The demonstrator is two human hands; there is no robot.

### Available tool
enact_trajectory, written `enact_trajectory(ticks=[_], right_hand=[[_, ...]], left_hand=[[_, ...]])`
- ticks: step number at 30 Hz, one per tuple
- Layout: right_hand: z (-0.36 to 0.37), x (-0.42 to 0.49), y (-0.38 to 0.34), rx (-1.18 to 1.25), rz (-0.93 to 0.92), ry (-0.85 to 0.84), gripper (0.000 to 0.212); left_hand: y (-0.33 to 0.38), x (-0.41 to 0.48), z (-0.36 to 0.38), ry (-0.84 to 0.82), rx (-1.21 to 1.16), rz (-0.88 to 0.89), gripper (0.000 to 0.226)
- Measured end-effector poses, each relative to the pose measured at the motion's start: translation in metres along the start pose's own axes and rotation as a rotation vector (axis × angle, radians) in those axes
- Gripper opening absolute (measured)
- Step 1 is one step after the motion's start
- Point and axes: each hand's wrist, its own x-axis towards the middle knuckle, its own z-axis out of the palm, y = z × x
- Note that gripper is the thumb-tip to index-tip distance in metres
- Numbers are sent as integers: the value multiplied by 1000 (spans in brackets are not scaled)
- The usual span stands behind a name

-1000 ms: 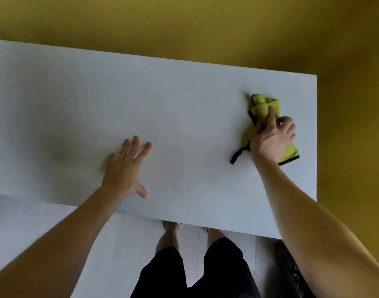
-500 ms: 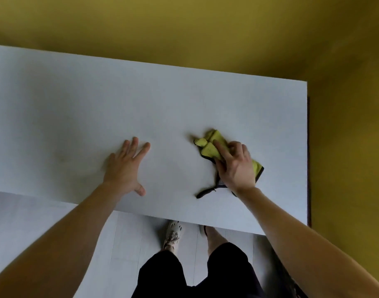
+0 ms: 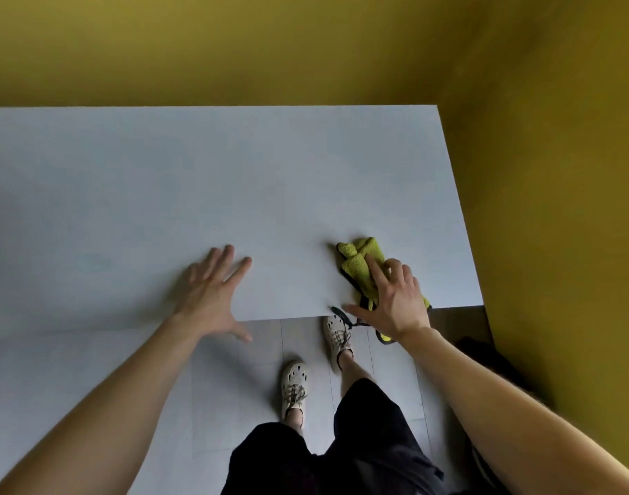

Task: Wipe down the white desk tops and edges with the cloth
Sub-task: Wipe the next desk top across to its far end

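The crumpled yellow-green microfibre cloth with dark edging (image 3: 357, 267) lies near the right front corner of the flat white bench (image 3: 234, 180), its lower end draped over the near edge. The right hand (image 3: 395, 303) presses down on it, index finger straight, the other fingers (image 3: 400, 276) bent on top, thumb splayed aside. The left hand (image 3: 209, 294) rests flat on the bench, well apart from the cloth. Its fingers are spread and hold nothing, the thumb past the edge.
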Motion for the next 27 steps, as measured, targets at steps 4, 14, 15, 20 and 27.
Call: enact_trajectory(ticks=[4, 14, 15, 20, 27], right_hand=[[-7, -7, -9, -193, -5, -118, 140], [-12, 7, 1, -186, -64, -133, 127], [-12, 9, 4, -183, -66, -136, 127], [-18, 15, 25, -164, -48, -145, 129], [-31, 28, 62, -175, 14, -163, 134]], left_hand=[[7, -6, 13, 21, 207, 1, 167], [26, 19, 24, 73, 320, -15, 127], [28, 22, 25, 65, 316, -18, 129], [49, 34, 22, 57, 302, -20, 129], [92, 54, 2, 58, 257, -23, 132]])
